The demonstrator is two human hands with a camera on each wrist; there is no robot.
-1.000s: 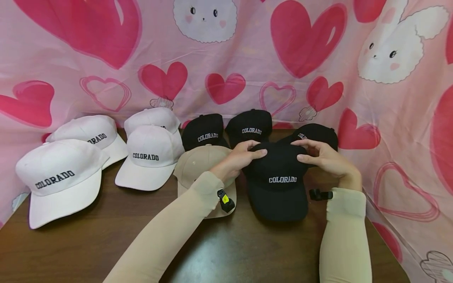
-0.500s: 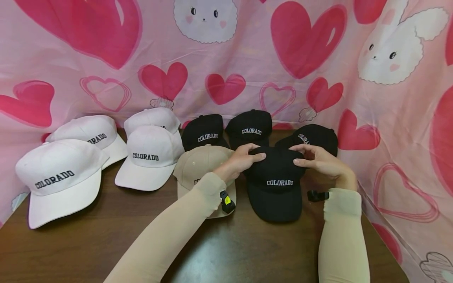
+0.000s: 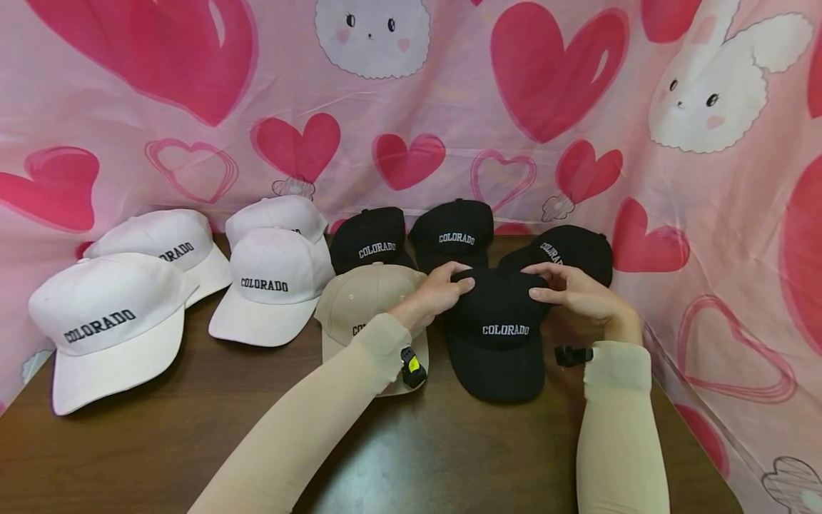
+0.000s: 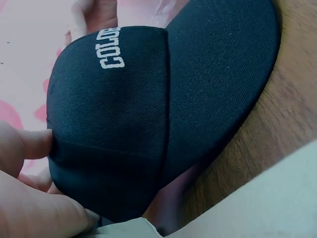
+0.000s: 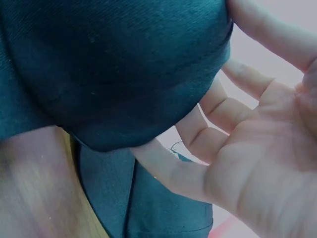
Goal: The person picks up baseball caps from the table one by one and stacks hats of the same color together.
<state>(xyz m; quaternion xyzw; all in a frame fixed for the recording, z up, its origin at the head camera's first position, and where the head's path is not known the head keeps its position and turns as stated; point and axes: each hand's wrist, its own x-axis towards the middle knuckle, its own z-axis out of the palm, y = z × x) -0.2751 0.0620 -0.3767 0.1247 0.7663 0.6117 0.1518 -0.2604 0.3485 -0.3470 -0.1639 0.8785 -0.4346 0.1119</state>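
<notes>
Both hands hold a black baseball cap point(image 3: 507, 368) lettered COLORADO in white, brim toward me. My left hand point(image 3: 427, 296) grips its crown on the left, the thumb on the upper side. On the opposite side my right hand point(image 3: 584, 293) grips the crown between thumb and fingers. In the left wrist view the black cap point(image 4: 114, 104) shows its brim close over the wood. From the right wrist, several fingers of the right hand point(image 5: 252, 134) reach behind the cap's edge. A tan cap point(image 3: 362, 293) sits just left, partly hidden by my left arm.
Behind stand more black caps, one at back left point(image 3: 372, 239), one at centre point(image 3: 452, 225) and one at right point(image 3: 578, 250). Several white caps point(image 3: 105, 318) occupy the left of the brown wooden table point(image 3: 398, 457). A pink heart-print cloth point(image 3: 449, 93) hangs along the back and right.
The held black cap has come a little left and its crown lower and nearer me, both hands moving with it. Over the last half second it shifts only slightly left.
</notes>
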